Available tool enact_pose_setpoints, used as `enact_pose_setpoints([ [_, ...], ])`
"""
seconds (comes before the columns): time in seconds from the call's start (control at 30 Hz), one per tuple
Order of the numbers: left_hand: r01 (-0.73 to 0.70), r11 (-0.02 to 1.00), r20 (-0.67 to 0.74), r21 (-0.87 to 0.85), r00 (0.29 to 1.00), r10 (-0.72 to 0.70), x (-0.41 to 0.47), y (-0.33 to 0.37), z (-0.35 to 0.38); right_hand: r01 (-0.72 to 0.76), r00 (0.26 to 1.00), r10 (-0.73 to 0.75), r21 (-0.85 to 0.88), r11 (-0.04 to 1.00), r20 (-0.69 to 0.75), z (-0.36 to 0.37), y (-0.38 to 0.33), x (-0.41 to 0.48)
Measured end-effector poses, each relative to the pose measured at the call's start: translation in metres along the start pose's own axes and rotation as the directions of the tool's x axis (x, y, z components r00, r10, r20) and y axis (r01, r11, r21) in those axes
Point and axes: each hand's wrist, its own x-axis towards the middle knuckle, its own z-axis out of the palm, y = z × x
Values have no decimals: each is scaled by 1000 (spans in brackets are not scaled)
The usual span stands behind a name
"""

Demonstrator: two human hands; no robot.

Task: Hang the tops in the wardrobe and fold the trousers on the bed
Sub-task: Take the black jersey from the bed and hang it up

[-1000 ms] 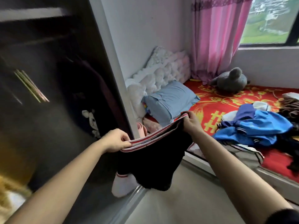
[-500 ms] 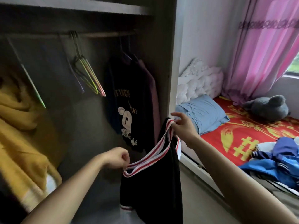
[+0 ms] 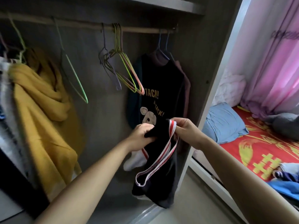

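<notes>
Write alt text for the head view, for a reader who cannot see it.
The left hand grips a black top and the right hand pinches its striped trim, before an open wardrobe. Empty hangers and hung tops line the rail; a bed lies right.

a black cloth top with striped trim (image 3: 159, 183) hangs from the fingers of the left hand (image 3: 142, 135) and right hand (image 3: 186, 128). just behind the fingers, a black printed t-shirt (image 3: 163, 88) hangs. up and left of them, thin wire hangers (image 3: 127, 73) hang on a wooden rail (image 3: 137, 30). far right, a blue cloth pillow (image 3: 223, 123) lies on the red-sheeted bed (image 3: 262, 143).
</notes>
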Motion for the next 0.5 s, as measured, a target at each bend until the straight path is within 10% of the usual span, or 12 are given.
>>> enact_pose_setpoints([
  [0.13, 20, 980, -320, -199, 944, -84, 5, 1, -16, -102, 959, 1, -343, 934, -283, -3, 13, 5],
  [0.5, -108, 875, -554, -472, 809, -198, -14, 34, -80, -165, 985, 170, -324, 932, -12, 77, 28, 16],
])
